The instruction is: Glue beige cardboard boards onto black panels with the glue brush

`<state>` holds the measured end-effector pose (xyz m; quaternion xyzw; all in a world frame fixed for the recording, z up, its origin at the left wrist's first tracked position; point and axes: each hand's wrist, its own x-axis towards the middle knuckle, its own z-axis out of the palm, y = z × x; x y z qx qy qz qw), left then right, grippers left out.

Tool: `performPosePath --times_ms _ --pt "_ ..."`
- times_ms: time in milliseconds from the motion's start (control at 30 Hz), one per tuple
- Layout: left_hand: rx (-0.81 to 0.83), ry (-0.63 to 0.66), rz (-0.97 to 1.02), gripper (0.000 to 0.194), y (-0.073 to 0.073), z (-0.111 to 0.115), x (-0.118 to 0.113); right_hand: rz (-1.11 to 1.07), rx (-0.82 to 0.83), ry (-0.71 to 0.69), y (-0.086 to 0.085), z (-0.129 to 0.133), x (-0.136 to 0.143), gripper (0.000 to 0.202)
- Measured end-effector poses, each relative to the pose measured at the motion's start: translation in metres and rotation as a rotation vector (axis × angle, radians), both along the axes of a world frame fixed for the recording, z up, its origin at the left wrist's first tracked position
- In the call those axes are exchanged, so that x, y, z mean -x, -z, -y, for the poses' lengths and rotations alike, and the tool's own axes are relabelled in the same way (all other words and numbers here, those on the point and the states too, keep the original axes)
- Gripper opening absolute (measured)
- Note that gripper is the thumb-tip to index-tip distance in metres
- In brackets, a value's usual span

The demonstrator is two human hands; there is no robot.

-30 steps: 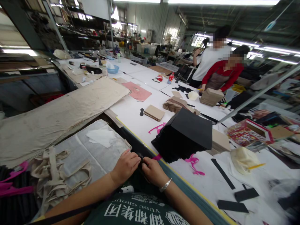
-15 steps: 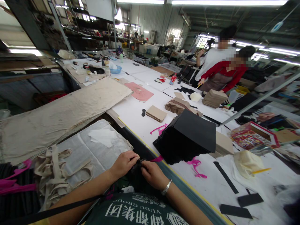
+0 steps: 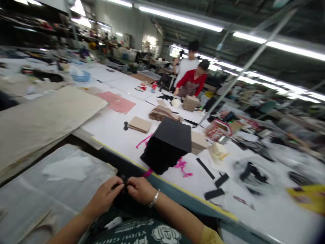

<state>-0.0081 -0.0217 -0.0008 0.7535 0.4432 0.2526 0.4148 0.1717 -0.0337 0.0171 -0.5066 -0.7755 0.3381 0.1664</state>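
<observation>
My left hand (image 3: 104,196) and my right hand (image 3: 142,191) are close together at the table's near edge, in front of the dark green apron (image 3: 142,230). Fingers and thumbs are pinched on both sides of a small black piece (image 3: 123,179), mostly covered by the fingers; its kind cannot be made out. A silver bracelet (image 3: 154,198) circles my right wrist. Just beyond the hands, a tall stack of black panels (image 3: 172,135) stands on the white table, with a pink strip (image 3: 148,173) sticking out from under it.
Beige panels (image 3: 139,124) and a pink sheet (image 3: 118,101) lie on the table (image 3: 106,127). Black strips (image 3: 214,194) are to the right. At left are a cloth-covered board (image 3: 50,118) and a whitish sheet (image 3: 76,189). Two people (image 3: 191,83) stand across the table beyond a slanted pole (image 3: 238,78).
My view has swung to the right, so the table and stacks appear further left. Both hands stay close together, pinching the small black piece.
</observation>
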Motion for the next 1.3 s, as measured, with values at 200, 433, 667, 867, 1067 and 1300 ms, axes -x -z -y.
performPosePath --times_ms 200,433,667,867,1067,1300 --pt "0.075 0.156 -0.012 0.026 0.021 -0.011 -0.019 0.000 0.114 0.039 0.005 0.010 -0.040 0.015" --pt "-0.101 0.162 -0.009 0.023 -0.010 -0.016 -0.049 -0.023 -0.241 0.308 -0.005 0.028 -0.059 0.015" --pt "-0.147 0.136 -0.010 0.021 -0.007 -0.012 -0.055 0.137 -0.303 0.224 -0.004 0.031 -0.047 0.018" --pt "-0.098 0.049 0.012 0.019 -0.007 -0.007 -0.049 0.279 -0.344 0.161 -0.003 0.025 -0.036 0.020" --pt "-0.052 -0.016 0.043 0.024 -0.010 -0.002 -0.039 0.372 -0.390 0.096 -0.002 0.025 -0.022 0.017" --pt "0.002 -0.048 0.053 0.022 -0.009 0.002 -0.032 0.399 -0.422 0.043 -0.002 0.022 -0.016 0.015"
